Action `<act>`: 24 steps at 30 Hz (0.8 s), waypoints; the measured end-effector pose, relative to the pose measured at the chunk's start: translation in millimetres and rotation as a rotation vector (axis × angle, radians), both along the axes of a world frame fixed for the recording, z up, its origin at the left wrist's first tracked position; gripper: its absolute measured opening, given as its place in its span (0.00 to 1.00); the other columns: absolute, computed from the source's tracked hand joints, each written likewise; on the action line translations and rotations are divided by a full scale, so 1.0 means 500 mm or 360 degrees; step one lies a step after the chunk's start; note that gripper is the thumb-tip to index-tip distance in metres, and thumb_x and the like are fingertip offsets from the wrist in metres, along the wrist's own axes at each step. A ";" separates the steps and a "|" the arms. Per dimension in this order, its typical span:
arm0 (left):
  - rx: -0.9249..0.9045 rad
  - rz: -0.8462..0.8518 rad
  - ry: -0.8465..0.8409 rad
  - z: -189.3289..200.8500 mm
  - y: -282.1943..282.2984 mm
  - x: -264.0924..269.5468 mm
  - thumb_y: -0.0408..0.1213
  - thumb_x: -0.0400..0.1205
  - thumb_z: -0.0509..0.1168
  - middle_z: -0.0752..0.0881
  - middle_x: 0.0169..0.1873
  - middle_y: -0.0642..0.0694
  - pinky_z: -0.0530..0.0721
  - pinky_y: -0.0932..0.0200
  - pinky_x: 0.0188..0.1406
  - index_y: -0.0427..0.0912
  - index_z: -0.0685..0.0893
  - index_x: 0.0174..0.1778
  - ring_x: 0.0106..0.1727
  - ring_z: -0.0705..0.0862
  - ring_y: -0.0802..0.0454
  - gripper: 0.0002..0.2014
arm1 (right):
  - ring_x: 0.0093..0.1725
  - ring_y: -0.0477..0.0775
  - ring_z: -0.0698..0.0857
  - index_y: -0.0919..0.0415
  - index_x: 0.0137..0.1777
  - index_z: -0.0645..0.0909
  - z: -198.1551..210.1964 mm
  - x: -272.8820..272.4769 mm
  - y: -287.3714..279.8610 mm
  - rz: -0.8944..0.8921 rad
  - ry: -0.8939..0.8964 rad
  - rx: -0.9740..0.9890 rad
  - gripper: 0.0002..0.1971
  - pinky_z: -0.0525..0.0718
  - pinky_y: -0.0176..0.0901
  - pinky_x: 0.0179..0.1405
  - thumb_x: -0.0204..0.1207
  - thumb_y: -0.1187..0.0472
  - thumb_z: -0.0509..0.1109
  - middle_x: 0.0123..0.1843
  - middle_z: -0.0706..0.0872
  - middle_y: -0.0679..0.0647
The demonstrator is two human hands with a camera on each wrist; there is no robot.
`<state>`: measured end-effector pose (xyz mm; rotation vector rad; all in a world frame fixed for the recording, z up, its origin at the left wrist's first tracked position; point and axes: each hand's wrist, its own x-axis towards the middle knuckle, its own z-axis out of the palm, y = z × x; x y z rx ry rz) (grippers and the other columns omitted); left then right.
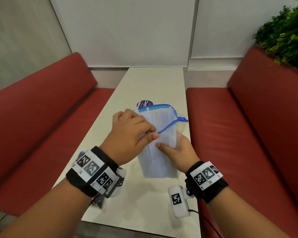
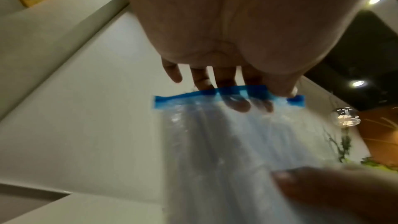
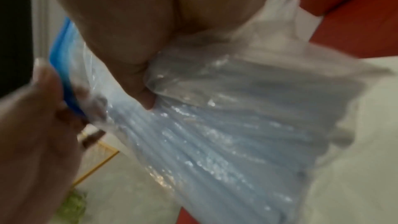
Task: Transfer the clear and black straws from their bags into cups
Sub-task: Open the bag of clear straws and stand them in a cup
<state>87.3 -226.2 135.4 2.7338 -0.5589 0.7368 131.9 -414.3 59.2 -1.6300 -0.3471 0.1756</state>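
Clear straws (image 1: 159, 157) sit bundled inside a zip bag (image 1: 162, 121) held above the white table (image 1: 150, 83). Left hand (image 1: 132, 134) pinches the blue zip edge (image 1: 167, 127) at the open mouth. Right hand (image 1: 181, 153) grips the bag's middle, thumb pressed across the straws.

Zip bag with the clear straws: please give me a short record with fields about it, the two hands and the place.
bag: clear zip bag with blue zipper strip, held above the table, mouth partly open
contents: clear straws in a bundle
left hand: grip pinches the blue zipper edge
right hand: holds the bag body around the straws
cups: none in view
surroundings: red benches on both sides
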 end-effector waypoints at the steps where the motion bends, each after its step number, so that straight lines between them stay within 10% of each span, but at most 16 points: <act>1: -0.0020 0.0086 -0.0047 -0.006 0.018 -0.001 0.63 0.83 0.56 0.87 0.46 0.58 0.68 0.41 0.59 0.54 0.90 0.44 0.55 0.79 0.45 0.22 | 0.55 0.53 0.92 0.42 0.54 0.87 0.003 -0.002 -0.005 -0.0001 0.0030 0.0089 0.15 0.89 0.59 0.57 0.69 0.57 0.79 0.54 0.93 0.52; 4: -0.0175 0.0321 -0.0068 -0.021 0.080 0.002 0.67 0.79 0.58 0.78 0.59 0.49 0.66 0.46 0.65 0.52 0.87 0.52 0.61 0.73 0.48 0.24 | 0.57 0.59 0.91 0.51 0.57 0.87 0.017 -0.006 -0.013 0.0064 0.0129 0.0277 0.17 0.88 0.62 0.60 0.67 0.60 0.82 0.57 0.93 0.57; 9: -0.1225 0.0062 0.0883 -0.039 0.104 0.013 0.78 0.61 0.68 0.81 0.58 0.54 0.90 0.42 0.52 0.52 0.66 0.66 0.48 0.89 0.53 0.46 | 0.61 0.61 0.90 0.59 0.65 0.81 0.037 -0.009 0.020 0.0116 0.0146 0.0386 0.22 0.87 0.61 0.61 0.71 0.62 0.80 0.61 0.91 0.60; 18: -0.1730 0.0148 0.0983 -0.107 0.043 0.013 0.52 0.58 0.85 0.81 0.65 0.55 0.89 0.50 0.61 0.59 0.52 0.76 0.63 0.86 0.58 0.58 | 0.62 0.48 0.88 0.52 0.71 0.72 0.062 0.007 0.135 -0.0151 -0.0076 0.0408 0.20 0.90 0.47 0.54 0.83 0.45 0.58 0.64 0.86 0.55; 24: -0.1670 0.0128 0.1052 -0.120 0.071 0.029 0.38 0.61 0.87 0.76 0.62 0.63 0.84 0.63 0.58 0.54 0.55 0.77 0.62 0.80 0.67 0.56 | 0.41 0.43 0.86 0.53 0.46 0.72 0.058 0.016 0.186 -0.0343 0.0090 0.0361 0.12 0.85 0.39 0.38 0.89 0.51 0.53 0.42 0.83 0.47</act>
